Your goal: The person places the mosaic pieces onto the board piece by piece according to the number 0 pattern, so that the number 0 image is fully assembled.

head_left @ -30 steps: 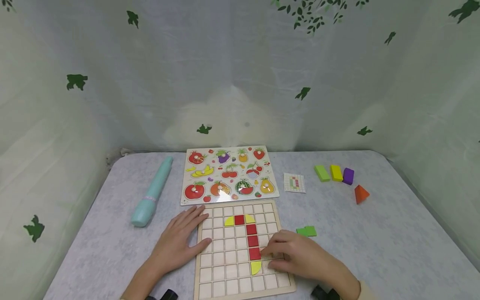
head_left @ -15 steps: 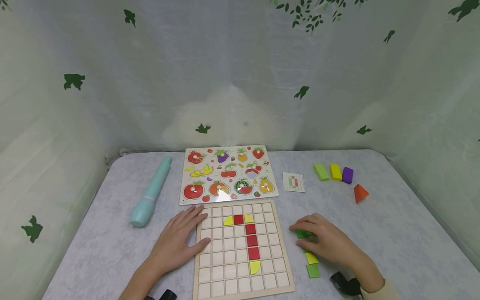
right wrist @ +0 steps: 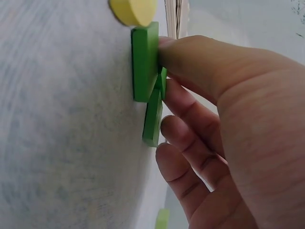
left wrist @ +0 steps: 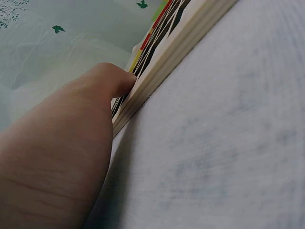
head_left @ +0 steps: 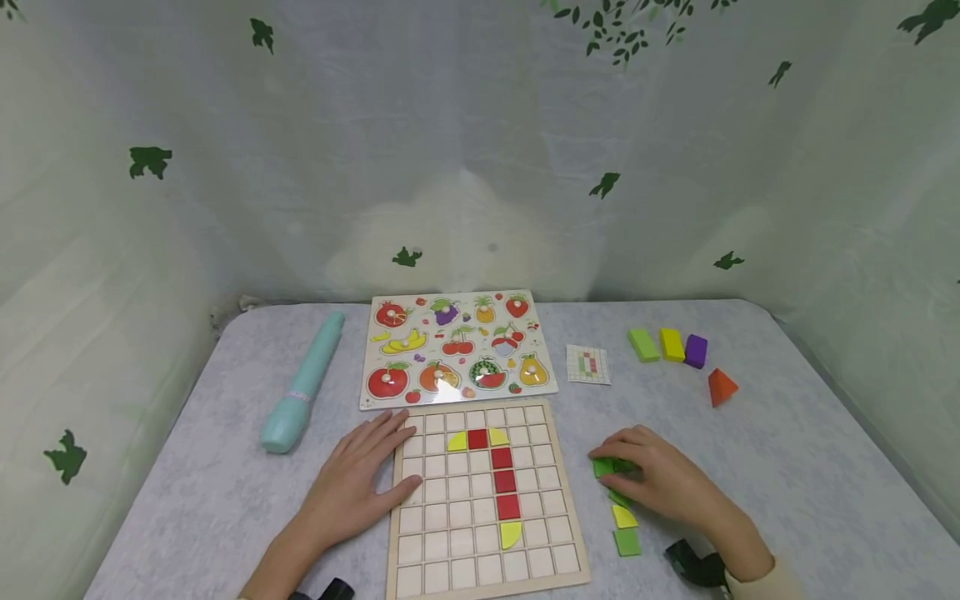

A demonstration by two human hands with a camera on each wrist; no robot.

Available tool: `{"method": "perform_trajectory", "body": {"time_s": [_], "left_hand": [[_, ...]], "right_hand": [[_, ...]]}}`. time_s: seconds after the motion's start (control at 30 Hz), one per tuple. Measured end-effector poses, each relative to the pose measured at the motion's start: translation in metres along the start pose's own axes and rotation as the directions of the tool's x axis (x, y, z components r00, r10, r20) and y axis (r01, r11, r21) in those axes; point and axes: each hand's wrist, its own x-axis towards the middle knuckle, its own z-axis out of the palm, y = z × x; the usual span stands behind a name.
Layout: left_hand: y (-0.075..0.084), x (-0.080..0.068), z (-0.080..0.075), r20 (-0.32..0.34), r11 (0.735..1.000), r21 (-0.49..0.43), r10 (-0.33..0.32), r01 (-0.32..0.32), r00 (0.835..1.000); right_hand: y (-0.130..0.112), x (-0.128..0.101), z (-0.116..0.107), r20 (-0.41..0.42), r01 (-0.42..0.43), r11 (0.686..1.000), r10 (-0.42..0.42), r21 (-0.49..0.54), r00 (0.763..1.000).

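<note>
My left hand (head_left: 363, 475) rests with fingers spread on the left edge of a wooden grid board (head_left: 450, 529). In the left wrist view, the thumb (left wrist: 121, 83) lies over the board's rim. Red square tiles (head_left: 505, 481) and yellow quarter-round tiles (head_left: 511, 534) sit in some of the board's cells. To the right of the board, my right hand (head_left: 660, 475) pinches a green square tile (head_left: 602, 468) between thumb and index finger, low over the table. Other green tiles (right wrist: 144, 64) lie by the fingers, partly hidden by the hand in the head view.
A yellow quarter-round tile (head_left: 624, 517) and a green square (head_left: 627, 542) lie below the right hand. Behind the board is a fruit puzzle (head_left: 461, 350), with a small pattern card (head_left: 588, 365) beside it. Blocks (head_left: 672, 345) stand back right; a teal bottle-shaped object (head_left: 303, 387) lies left.
My right hand has moved off the board's right side, out to the loose green tiles, where its thumb and index finger have closed about one. The left hand stays in place.
</note>
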Motion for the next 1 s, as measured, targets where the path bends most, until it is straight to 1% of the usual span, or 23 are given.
{"method": "perform_trajectory", "body": {"time_s": [0.17, 0.37, 0.47, 0.6, 0.8, 0.9, 1.0], "left_hand": [[0.0, 0.0, 0.0, -0.002, 1.0, -0.002, 0.003, -0.003, 1.0], [0.0, 0.0, -0.001, -0.003, 1.0, -0.007, 0.002, -0.002, 1.0], [0.0, 0.0, 0.0, -0.003, 1.0, -0.003, 0.0, 0.0, 1.0], [0.0, 0.0, 0.0, -0.008, 1.0, -0.001, 0.003, -0.003, 1.0], [0.0, 0.0, 0.0, -0.009, 1.0, -0.006, 0.006, -0.006, 1.0], [0.0, 0.0, 0.001, -0.007, 1.0, -0.003, -0.001, 0.001, 1.0], [0.0, -0.001, 0.001, -0.005, 1.0, 0.004, -0.009, 0.009, 1.0]], "right_hand": [[-0.009, 0.005, 0.0, 0.001, -0.007, 1.0, 0.007, 0.0, 1.0], [-0.029, 0.017, 0.003, 0.036, 0.002, 0.999, -0.003, 0.033, 0.999], [-0.041, 0.022, 0.008, 0.038, 0.04, 0.997, -0.043, 0.068, 0.998], [-0.056, 0.027, 0.017, 0.034, 0.124, 0.985, -0.129, 0.116, 0.991], [-0.08, 0.036, 0.03, 0.067, 0.239, 0.964, -0.248, 0.118, 0.967], [-0.091, 0.04, 0.036, 0.089, 0.271, 0.955, -0.282, 0.121, 0.955], [-0.1, 0.043, 0.043, 0.118, 0.288, 0.952, -0.299, 0.105, 0.947]]}}
